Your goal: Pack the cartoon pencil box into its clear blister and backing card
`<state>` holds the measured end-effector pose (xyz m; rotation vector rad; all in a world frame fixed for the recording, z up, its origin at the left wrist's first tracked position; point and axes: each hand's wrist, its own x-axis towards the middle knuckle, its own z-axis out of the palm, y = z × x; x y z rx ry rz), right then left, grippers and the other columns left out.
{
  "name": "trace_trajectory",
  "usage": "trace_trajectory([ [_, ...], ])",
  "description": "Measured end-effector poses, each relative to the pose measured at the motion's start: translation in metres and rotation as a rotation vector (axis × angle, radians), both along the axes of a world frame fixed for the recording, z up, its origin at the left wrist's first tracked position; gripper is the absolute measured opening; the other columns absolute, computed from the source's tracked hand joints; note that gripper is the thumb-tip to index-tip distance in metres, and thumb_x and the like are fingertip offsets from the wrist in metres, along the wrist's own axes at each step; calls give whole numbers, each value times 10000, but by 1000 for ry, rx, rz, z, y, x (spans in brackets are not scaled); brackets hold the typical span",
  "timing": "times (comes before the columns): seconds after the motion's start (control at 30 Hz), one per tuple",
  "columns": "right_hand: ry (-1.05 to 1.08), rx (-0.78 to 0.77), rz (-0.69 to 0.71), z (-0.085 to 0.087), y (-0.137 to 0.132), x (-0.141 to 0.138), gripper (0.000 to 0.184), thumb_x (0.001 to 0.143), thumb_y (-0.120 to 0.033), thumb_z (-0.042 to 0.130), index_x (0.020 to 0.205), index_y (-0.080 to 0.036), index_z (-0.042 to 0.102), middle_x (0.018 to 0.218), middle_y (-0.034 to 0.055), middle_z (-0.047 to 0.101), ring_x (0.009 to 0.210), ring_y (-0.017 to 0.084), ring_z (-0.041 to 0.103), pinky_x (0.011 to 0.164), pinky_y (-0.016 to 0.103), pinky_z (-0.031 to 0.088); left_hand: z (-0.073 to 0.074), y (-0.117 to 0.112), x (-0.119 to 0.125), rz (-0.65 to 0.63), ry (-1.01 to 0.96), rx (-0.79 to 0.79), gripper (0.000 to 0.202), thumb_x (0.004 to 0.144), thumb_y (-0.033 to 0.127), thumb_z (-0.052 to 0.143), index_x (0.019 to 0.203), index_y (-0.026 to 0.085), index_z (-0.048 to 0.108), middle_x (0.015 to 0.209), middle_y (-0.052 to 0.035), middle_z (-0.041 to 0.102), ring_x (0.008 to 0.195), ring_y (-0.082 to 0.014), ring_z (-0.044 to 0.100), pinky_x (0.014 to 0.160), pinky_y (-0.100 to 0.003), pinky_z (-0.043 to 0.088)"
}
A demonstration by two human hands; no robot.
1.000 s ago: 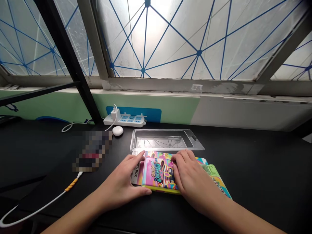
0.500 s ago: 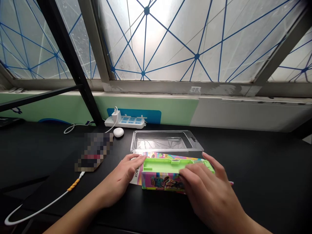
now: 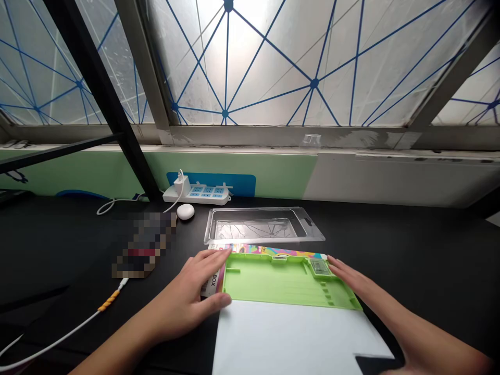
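Observation:
A bright green plastic pencil box (image 3: 269, 284) lies on the table in front of me, its shallow interior showing small moulded ribs. Its white flap (image 3: 289, 333) is folded out flat toward me, with a notch at the lower right. Under the box, a colourful printed card (image 3: 213, 284) marked "BOX" sticks out at the back and left. My left hand (image 3: 191, 291) rests with outstretched fingers and thumb against the box's left edge. Along its right edge lie the straight fingers of my right hand (image 3: 375, 302); that thumb is mostly cut off at the bottom.
Behind the box sits a clear plastic tray (image 3: 265, 226). To its left are a round white case (image 3: 185, 211), a white power strip (image 3: 199, 194) with a plug, and a pixelated object (image 3: 146, 247) with a white cable (image 3: 74, 330). A black slanted post (image 3: 105, 99) rises at left.
The printed flap on the front of the pencil box has swung down toward me and now shows white. My right hand has moved right, off the front, and its fingers have straightened.

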<state>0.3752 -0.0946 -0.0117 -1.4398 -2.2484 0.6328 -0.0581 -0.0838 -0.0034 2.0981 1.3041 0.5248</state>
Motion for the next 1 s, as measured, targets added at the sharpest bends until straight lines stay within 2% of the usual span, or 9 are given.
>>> trace_trajectory([
  [0.1,35,-166,30,-15,8,7,1087,777,-570,789,1646,-422,153,1717,29,253,1505,400,346,1169,550,401,0,-2,-2,26,-77,-11,687,1014,718,266,1600,374,367,1656,-28,398,1534,-378,295,1233,-646,203],
  [0.23,127,-220,-11,-15,12,2,891,894,-588,646,1636,-444,175,1726,-13,228,1534,355,295,1197,528,348,1,-5,-5,64,-148,-63,875,912,850,90,1582,384,407,1653,-19,405,1536,-391,285,1247,-641,130],
  [0.37,211,-248,-39,-6,11,-4,747,963,-590,536,1626,-423,238,1702,-2,305,1521,328,335,1185,502,374,-1,-4,-5,51,-179,-84,961,840,923,193,1614,370,336,1681,-44,350,1555,-418,227,1251,-633,104],
  [0.43,216,-233,-62,-4,12,-8,771,959,-579,559,1632,-400,226,1695,22,324,1511,320,361,1185,493,379,-6,-3,-4,45,-181,-49,1033,792,953,257,1638,361,260,1684,-73,340,1547,-430,246,1251,-624,132],
  [0.5,179,-185,-85,-6,13,-11,856,915,-575,638,1635,-363,226,1683,62,349,1491,332,399,1185,502,384,-12,-1,-1,51,-146,15,1090,766,947,390,1657,359,164,1652,-113,389,1501,-434,349,1230,-610,232],
  [0.63,122,-79,-125,-9,14,-16,906,830,-577,738,1590,-268,354,1588,139,493,1401,378,520,1148,527,449,-19,0,4,69,-6,212,1126,788,696,758,1649,403,94,1499,-125,550,1342,-395,544,1103,-540,448],
  [0.73,187,-36,-129,-8,13,-18,842,812,-555,770,1540,-297,434,1520,113,579,1335,373,590,1118,514,494,-18,-3,6,68,15,390,1086,808,509,829,1638,410,136,1414,-105,608,1240,-359,612,1048,-499,497],
  [0.87,341,29,-123,2,21,-21,764,811,-523,788,1491,-334,496,1503,90,598,1325,377,598,1106,501,515,-6,-1,15,142,-50,509,973,862,480,782,1628,393,188,1515,-117,522,1322,-360,557,1097,-511,467],
  [1.0,494,58,-62,23,64,-35,720,811,-510,798,1455,-354,517,1566,69,532,1382,375,544,1071,478,556,23,32,31,250,-103,396,931,888,500,753,1626,355,203,1559,-122,477,1398,-347,500,1134,-522,438],
])
